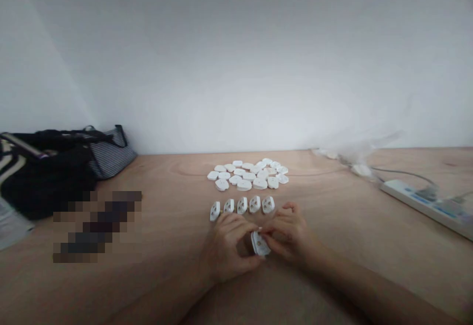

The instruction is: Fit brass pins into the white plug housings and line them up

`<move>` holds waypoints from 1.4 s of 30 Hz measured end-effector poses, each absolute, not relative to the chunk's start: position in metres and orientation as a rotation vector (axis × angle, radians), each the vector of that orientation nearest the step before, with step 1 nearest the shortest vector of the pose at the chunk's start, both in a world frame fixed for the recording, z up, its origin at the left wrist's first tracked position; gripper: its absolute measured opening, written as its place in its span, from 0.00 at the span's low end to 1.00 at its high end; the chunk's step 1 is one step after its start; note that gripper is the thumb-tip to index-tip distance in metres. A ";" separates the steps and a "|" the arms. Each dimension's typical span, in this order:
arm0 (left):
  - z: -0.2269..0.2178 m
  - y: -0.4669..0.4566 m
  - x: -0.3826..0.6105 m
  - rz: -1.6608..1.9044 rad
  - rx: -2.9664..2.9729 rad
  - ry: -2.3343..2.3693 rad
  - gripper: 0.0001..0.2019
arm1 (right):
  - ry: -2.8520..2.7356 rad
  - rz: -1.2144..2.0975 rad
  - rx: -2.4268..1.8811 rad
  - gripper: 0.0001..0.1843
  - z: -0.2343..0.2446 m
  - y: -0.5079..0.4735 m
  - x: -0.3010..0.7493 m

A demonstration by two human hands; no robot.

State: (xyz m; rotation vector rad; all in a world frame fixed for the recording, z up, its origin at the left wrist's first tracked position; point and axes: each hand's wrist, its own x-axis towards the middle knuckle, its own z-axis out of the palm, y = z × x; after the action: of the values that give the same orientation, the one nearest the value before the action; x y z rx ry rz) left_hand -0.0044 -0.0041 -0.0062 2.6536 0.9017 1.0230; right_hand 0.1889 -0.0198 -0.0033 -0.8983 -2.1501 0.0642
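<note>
A white plug [260, 247] with its inner side and brass-coloured metal parts showing is held between the thumb and fingers of my left hand [228, 247]. My right hand [291, 234] has its fingers pinched together against the upper right of that plug. Whatever sits between those fingertips is too small to make out. Just beyond my hands, several similar white plugs [254, 204] stand in a row with metal parts visible. My left fingers partly cover the near side of the row's left end.
Farther back lies a cluster of white plug covers [244, 185]. A power strip [424, 204] with cords is at the right, near a clear plastic bag [360, 157]. Dark bags [55, 167] stand at the left, and a pixelated patch hides something before them. A wall closes off the back.
</note>
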 end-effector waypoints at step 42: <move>-0.011 0.005 -0.012 0.962 2.390 0.854 0.22 | -1.831 0.874 -0.960 0.09 -0.006 -0.011 0.216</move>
State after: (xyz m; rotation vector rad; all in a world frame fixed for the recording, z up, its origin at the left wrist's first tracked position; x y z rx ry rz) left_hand -0.0125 0.0047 -0.0114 2.3900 0.8536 0.9617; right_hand 0.2165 -0.0107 -0.0060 -0.9604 -1.8306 0.8744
